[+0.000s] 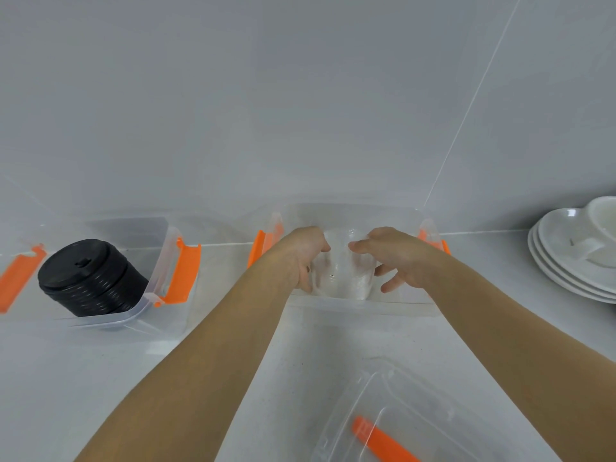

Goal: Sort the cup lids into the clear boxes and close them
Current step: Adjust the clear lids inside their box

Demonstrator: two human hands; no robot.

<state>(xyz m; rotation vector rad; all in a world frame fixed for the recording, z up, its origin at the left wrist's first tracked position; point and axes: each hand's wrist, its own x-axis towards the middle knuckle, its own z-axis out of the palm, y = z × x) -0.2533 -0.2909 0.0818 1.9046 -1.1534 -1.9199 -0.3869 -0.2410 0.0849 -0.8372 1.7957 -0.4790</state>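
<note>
A stack of clear cup lids [341, 271] sits inside the open clear box [360, 306] with orange latches at the centre. My left hand [305, 253] grips the stack's left side and my right hand [390, 255] holds its right side, fingers curled around it. To the left, a stack of black cup lids [88, 278] lies tilted in a second open clear box [156, 295] with orange latches. A clear box cover [410, 418] with an orange handle lies flat on the counter near me on the right.
A stack of white plates [573, 258] stands at the right, against the wall. The grey tiled wall rises right behind both boxes. A loose orange latch [16, 278] shows at the far left edge.
</note>
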